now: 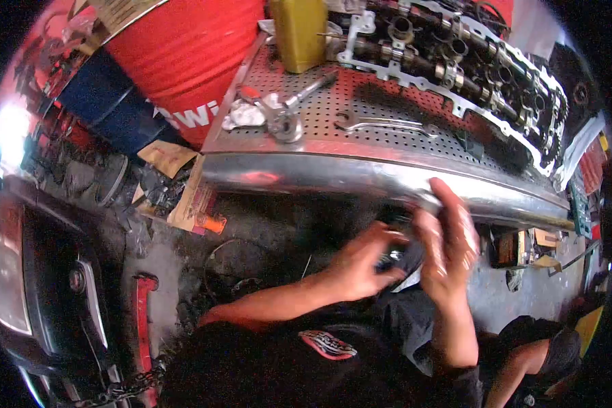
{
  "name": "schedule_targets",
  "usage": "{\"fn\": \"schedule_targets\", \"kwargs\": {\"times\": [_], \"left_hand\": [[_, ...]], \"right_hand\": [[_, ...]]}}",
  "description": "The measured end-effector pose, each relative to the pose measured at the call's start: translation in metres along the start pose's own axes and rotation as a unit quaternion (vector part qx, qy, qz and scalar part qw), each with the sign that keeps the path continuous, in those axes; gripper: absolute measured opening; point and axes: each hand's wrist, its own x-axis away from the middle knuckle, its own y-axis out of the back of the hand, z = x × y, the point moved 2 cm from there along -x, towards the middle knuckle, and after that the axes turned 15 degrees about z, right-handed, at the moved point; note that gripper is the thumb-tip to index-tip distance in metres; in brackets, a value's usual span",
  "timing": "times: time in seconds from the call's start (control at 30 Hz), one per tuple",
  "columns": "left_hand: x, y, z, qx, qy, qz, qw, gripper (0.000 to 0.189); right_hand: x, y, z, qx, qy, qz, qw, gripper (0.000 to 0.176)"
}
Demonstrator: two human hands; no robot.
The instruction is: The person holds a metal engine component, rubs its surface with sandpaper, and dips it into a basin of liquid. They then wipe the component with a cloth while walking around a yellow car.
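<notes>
My left hand (368,264) is held in front of my chest, its fingers curled round a small dark, shiny part (392,256). Beside it my right hand (447,241) is raised and blurred, with its fingers bent about a small silvery metal piece (426,200). What exactly either hand grips, I cannot tell. Both hands are just below the rounded metal edge (306,174) of the perforated workbench (319,139). On the bench, a pair of combination wrenches (387,124) lies nearest the hands. To their left rests a round-headed metal tool (287,126) by a white rag (246,114).
An engine cylinder head (449,78) with camshafts covers the bench's back right. An olive-yellow container (298,37) stands upright beside it. Red (190,61) and blue drums (112,102) are at left, above a dark car front (54,292). Open boxes (523,248) lie under the bench.
</notes>
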Motion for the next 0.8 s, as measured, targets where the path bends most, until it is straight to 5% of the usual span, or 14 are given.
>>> {"fn": "schedule_targets", "kwargs": {"times": [0.07,0.1,0.17,0.23,0.27,0.33,0.47,0.63,0.8], "left_hand": [[0.040,0.028,0.016,-0.113,0.034,-0.087,0.989,0.041],[0.060,0.037,0.026,-0.111,0.078,-0.120,0.983,0.040],[0.102,0.049,0.046,-0.073,0.196,-0.187,0.960,0.038],[0.148,0.052,0.082,-0.024,0.194,-0.297,0.935,0.025],[0.160,0.058,0.079,0.252,0.272,-0.328,0.869,0.018],[0.176,0.069,0.089,0.405,0.207,-0.470,0.756,0.014],[0.177,0.121,0.079,0.327,0.180,-0.589,0.716,0.012],[0.147,0.170,0.068,0.222,0.100,-0.600,0.762,0.028],[0.107,0.184,0.020,0.141,0.067,-0.610,0.777,0.030]], "right_hand": [[-0.043,-0.042,0.029,-0.130,0.011,0.112,0.985,0.038],[-0.054,-0.070,0.041,-0.299,-0.061,0.176,0.936,0.039],[-0.068,-0.109,0.052,-0.424,-0.119,0.262,0.859,0.040],[-0.079,-0.137,0.057,-0.537,-0.158,0.290,0.777,0.040],[-0.090,-0.142,0.061,-0.567,-0.152,0.296,0.754,0.041],[-0.111,-0.147,0.067,-0.628,-0.148,0.298,0.704,0.042],[-0.169,-0.138,0.088,-0.649,-0.110,0.287,0.696,0.031],[-0.223,-0.139,0.090,-0.535,0.012,0.316,0.783,0.021],[-0.278,-0.165,0.079,-0.608,-0.053,0.301,0.733,0.018]]}}
